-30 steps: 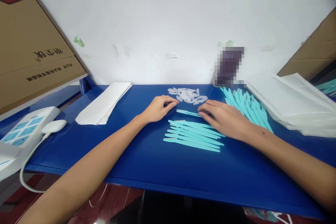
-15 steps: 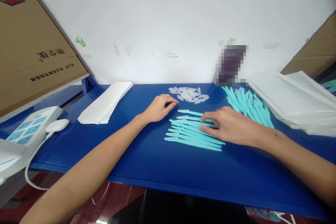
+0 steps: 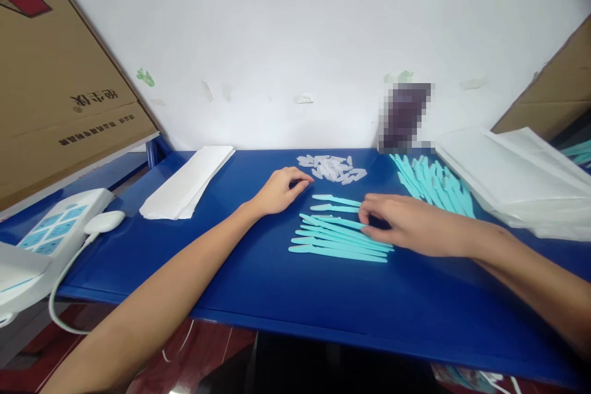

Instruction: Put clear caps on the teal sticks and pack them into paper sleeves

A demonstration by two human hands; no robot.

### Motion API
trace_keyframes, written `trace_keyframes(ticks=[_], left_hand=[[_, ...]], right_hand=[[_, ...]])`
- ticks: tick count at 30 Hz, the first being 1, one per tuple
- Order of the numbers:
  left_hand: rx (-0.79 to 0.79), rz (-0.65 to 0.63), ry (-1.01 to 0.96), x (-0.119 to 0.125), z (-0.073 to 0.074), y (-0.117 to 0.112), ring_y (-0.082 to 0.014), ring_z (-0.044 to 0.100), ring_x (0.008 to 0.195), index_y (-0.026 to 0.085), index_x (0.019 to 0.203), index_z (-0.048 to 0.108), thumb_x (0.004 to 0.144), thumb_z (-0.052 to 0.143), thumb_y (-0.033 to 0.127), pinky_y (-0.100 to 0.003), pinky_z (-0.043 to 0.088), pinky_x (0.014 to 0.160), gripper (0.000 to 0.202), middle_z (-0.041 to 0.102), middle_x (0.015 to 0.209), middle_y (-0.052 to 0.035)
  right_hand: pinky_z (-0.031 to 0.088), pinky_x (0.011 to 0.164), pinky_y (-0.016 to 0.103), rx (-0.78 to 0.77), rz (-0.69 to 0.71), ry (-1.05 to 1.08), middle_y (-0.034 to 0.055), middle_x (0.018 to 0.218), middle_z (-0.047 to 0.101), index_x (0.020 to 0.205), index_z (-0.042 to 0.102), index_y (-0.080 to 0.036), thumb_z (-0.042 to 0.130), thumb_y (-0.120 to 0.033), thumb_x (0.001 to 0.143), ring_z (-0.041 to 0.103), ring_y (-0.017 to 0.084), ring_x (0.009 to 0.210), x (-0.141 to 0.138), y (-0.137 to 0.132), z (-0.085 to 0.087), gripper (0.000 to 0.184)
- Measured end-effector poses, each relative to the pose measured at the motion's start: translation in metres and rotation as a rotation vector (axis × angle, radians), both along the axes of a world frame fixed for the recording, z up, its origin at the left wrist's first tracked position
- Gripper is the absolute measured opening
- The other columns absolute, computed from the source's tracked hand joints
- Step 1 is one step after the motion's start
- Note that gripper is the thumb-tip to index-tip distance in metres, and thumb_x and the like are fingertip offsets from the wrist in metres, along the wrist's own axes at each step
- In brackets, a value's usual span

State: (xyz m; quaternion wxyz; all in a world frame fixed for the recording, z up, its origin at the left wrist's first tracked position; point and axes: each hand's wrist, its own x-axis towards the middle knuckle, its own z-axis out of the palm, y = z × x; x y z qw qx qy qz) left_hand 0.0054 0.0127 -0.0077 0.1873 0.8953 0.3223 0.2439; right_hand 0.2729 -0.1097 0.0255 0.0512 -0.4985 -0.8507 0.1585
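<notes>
Several turquoise eyebrow razors [image 3: 339, 252] lie roughly side by side on the blue table, some overlapping. Over their right-hand ends is my right hand [image 3: 406, 221], its thumb and fingers curled in and pinching one razor [image 3: 344, 221] of the row. The ends of the neighbouring razors are hidden under the fingers. My left hand [image 3: 281, 191] rests on the table to the left, thumb and index fingertips together; whether anything is between them cannot be made out. Just beyond it is a heap of small translucent blade caps [image 3: 335, 168].
Behind my right hand lies a pile of more turquoise razors [image 3: 431, 181], beside white plastic bags [image 3: 521, 178]. White folded sheets [image 3: 187, 181] lie at the left, near a power strip [image 3: 60, 228] with a plugged-in cable. A cardboard box [image 3: 69, 74] stands at the left, a wall behind.
My right hand has drawn slightly to the right and its thumb and fingers have closed in on a razor. The razors under it have shifted a little. My left hand stays in place.
</notes>
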Motion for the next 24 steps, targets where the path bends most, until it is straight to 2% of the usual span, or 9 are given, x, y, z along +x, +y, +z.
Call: trace_keyframes(ticks=[2, 5, 7, 9, 13, 17, 21, 24], left_hand=[[-0.008, 0.010, 0.011, 0.000, -0.001, 0.004, -0.0211, 0.064, 0.104, 0.020, 0.119, 0.070, 0.099, 0.047, 0.030, -0.034, 0.051, 0.091, 0.032, 0.070, 0.115, -0.0082], [0.077, -0.019, 0.105, 0.004, -0.003, 0.012, -0.0246, 0.059, 0.116, 0.018, 0.130, 0.064, 0.099, 0.044, 0.024, -0.040, 0.047, 0.102, 0.037, 0.063, 0.125, -0.0126], [0.162, -0.061, 0.198, 0.008, -0.003, 0.016, -0.0278, 0.053, 0.124, 0.017, 0.136, 0.060, 0.100, 0.041, 0.022, -0.045, 0.042, 0.108, 0.041, 0.056, 0.135, -0.0156], [0.223, -0.095, 0.281, 0.011, -0.002, 0.019, -0.0297, 0.051, 0.125, 0.015, 0.140, 0.056, 0.101, 0.038, 0.021, -0.047, 0.040, 0.108, 0.043, 0.050, 0.141, -0.0172], [0.273, -0.110, 0.353, 0.015, 0.000, 0.024, -0.0290, 0.056, 0.118, 0.013, 0.138, 0.057, 0.103, 0.035, 0.022, -0.045, 0.042, 0.104, 0.042, 0.058, 0.133, -0.0172], [0.277, -0.058, 0.348, 0.016, -0.001, 0.030, -0.0281, 0.057, 0.115, 0.013, 0.138, 0.055, 0.103, 0.039, 0.025, -0.042, 0.045, 0.100, 0.040, 0.062, 0.124, -0.0158], [0.290, -0.046, 0.389, 0.022, 0.000, 0.036, -0.0284, 0.059, 0.113, 0.015, 0.138, 0.056, 0.104, 0.037, 0.026, -0.039, 0.048, 0.095, 0.041, 0.059, 0.123, -0.0156], [0.313, -0.067, 0.422, 0.024, 0.001, 0.038, -0.0289, 0.060, 0.112, 0.016, 0.137, 0.058, 0.104, 0.035, 0.024, -0.039, 0.050, 0.090, 0.041, 0.058, 0.123, -0.0158]], right_hand=[[0.043, 0.068, 0.033, 0.045, 0.041, -0.020, 0.0038, 0.083, 0.064, 0.086, 0.059, -0.024, 0.047, -0.044, 0.098, 0.059, 0.020, 0.073, 0.002, -0.001, 0.000, 0.026], [0.042, 0.081, 0.039, 0.186, 0.030, 0.016, 0.0042, 0.083, 0.065, 0.086, 0.057, -0.023, 0.045, -0.045, 0.099, 0.059, 0.022, 0.079, 0.005, 0.001, 0.002, 0.028], [0.043, 0.078, 0.037, 0.246, -0.049, 0.126, 0.0046, 0.087, 0.068, 0.089, 0.057, -0.023, 0.044, -0.046, 0.100, 0.061, 0.022, 0.081, 0.006, 0.003, 0.004, 0.028], [0.045, 0.071, 0.033, 0.266, -0.169, 0.280, 0.0047, 0.090, 0.072, 0.093, 0.056, -0.023, 0.045, -0.045, 0.100, 0.065, 0.021, 0.079, 0.007, 0.006, 0.005, 0.025], [0.050, 0.070, 0.033, 0.302, -0.328, 0.535, 0.0058, 0.088, 0.076, 0.099, 0.050, -0.023, 0.046, -0.043, 0.100, 0.070, 0.021, 0.077, 0.007, 0.014, -0.006, 0.021], [0.055, 0.071, 0.034, 0.292, -0.331, 0.751, 0.0061, 0.088, 0.072, 0.103, 0.047, -0.023, 0.047, -0.048, 0.101, 0.070, 0.019, 0.075, 0.005, 0.019, -0.019, 0.025], [0.049, 0.065, 0.031, 0.357, -0.315, 0.750, 0.0027, 0.084, 0.064, 0.104, 0.046, -0.023, 0.041, -0.046, 0.103, 0.059, 0.016, 0.068, 0.003, 0.018, -0.024, 0.023], [0.046, 0.066, 0.031, 0.421, -0.333, 0.797, 0.0012, 0.082, 0.058, 0.103, 0.048, -0.024, 0.044, -0.044, 0.103, 0.055, 0.017, 0.071, 0.003, 0.018, -0.027, 0.020]])
